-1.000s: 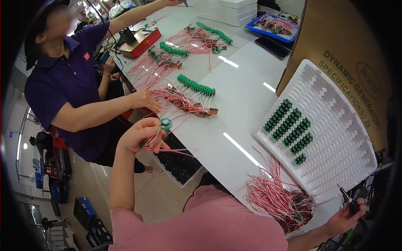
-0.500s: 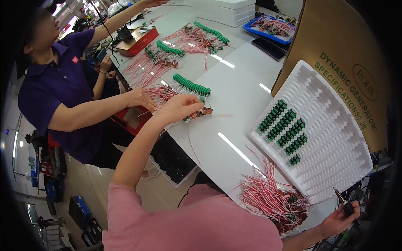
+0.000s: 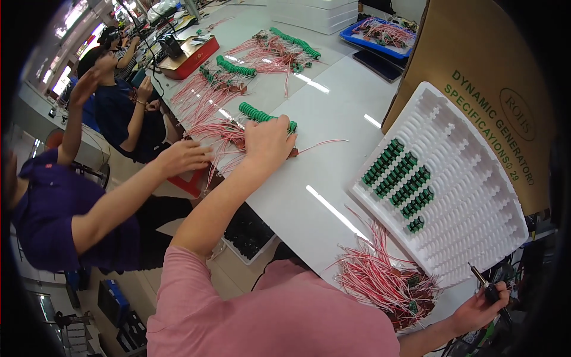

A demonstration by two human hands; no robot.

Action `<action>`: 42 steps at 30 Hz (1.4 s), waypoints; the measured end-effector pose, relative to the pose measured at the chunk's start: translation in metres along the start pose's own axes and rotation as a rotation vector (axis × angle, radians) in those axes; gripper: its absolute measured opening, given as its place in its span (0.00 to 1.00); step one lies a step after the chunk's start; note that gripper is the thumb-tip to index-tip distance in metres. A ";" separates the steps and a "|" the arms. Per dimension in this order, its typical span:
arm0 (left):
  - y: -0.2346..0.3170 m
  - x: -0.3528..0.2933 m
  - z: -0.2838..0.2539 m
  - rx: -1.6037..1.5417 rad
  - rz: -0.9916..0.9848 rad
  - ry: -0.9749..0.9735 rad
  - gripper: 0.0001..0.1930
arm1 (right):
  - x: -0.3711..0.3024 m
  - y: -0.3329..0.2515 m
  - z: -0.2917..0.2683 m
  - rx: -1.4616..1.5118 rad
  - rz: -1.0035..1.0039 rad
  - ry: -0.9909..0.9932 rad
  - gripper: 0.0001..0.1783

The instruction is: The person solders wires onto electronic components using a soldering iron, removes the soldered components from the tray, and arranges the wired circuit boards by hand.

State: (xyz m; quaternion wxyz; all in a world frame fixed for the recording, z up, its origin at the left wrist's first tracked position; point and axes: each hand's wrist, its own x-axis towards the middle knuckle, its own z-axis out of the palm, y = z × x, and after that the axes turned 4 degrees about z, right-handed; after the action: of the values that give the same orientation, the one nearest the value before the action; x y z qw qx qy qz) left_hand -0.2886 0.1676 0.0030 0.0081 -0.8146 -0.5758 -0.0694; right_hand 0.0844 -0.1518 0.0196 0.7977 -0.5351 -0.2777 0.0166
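My left hand (image 3: 269, 143) is closed at the near end of a row of green ring-shaped parts (image 3: 256, 112). Its fingertips pinch a green ring at the row's end, partly hidden by the fingers. A small brown circuit board (image 3: 293, 153) with a red wire shows beside my palm. Red and white wires (image 3: 221, 132) fan out from the row toward the table's left edge. At the lower right my right hand (image 3: 480, 310) grips a soldering iron (image 3: 489, 290), its metal tip pointing up and away from me.
A white foam tray (image 3: 470, 232) partly filled with green rings leans against a cardboard box (image 3: 476, 53). Beside it lies a heap of wired boards (image 3: 386, 279). A co-worker in purple (image 3: 59, 208) stands left. Farther back are more green rows (image 3: 237, 66), a red tin (image 3: 190, 62) and a blue tray (image 3: 380, 44).
My left hand has moved slightly right and up, bringing its green ring to the row's near end. The co-worker has leaned back left, drawing both arms away. My right hand has barely moved.
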 end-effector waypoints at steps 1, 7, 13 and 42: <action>0.000 -0.003 0.001 0.042 0.097 0.147 0.14 | -0.001 -0.003 0.010 -0.001 0.016 0.054 0.11; -0.004 -0.019 0.004 0.045 0.283 0.315 0.17 | -0.002 -0.009 0.018 -0.149 -0.073 0.023 0.12; 0.026 -0.053 -0.024 -0.596 0.442 0.129 0.14 | -0.002 -0.011 0.035 -0.115 -0.089 0.006 0.11; 0.158 -0.096 -0.054 -2.348 1.397 -0.230 0.08 | -0.027 -0.026 0.005 -0.290 -0.285 -0.053 0.17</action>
State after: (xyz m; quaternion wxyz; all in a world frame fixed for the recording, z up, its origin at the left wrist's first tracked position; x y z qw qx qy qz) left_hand -0.1774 0.0198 0.0554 -0.6949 -0.4619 0.3498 -0.4259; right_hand 0.0519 -0.1673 0.0314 0.6992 -0.5988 -0.3709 -0.1224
